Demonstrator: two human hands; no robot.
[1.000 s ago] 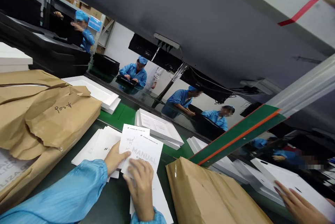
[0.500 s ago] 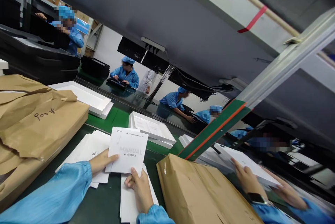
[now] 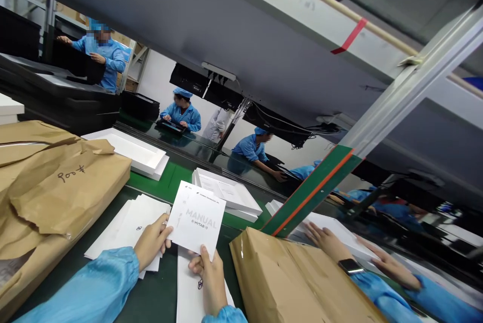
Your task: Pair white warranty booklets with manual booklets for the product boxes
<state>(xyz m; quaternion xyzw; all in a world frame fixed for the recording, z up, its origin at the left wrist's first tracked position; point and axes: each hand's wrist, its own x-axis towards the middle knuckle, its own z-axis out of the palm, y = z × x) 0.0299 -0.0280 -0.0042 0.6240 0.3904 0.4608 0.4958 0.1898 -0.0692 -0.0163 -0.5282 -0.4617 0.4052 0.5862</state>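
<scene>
Both of my hands hold a thin stack of white booklets (image 3: 198, 220); the top one reads MANUAL. My left hand (image 3: 151, 242) pinches the stack's left edge. At the bottom edge, my right hand (image 3: 209, 272) grips it with the thumb on the front. Under my left hand lies a spread pile of white leaflets (image 3: 124, 222) on the dark green bench top (image 3: 158, 298). Below my right hand there is another white sheet pile (image 3: 186, 288).
Brown paper packages sit at the left (image 3: 56, 187) and right (image 3: 294, 283). White tray boxes (image 3: 226, 194) lie on the green conveyor (image 3: 166, 179) beyond. A co-worker's hands (image 3: 332, 245) rest on a white box at right. Other people in blue coats work further back.
The booklets have been lifted off the pile and are now held up in both hands. The co-worker's hands at the right have moved in onto a white box. The view has shifted.
</scene>
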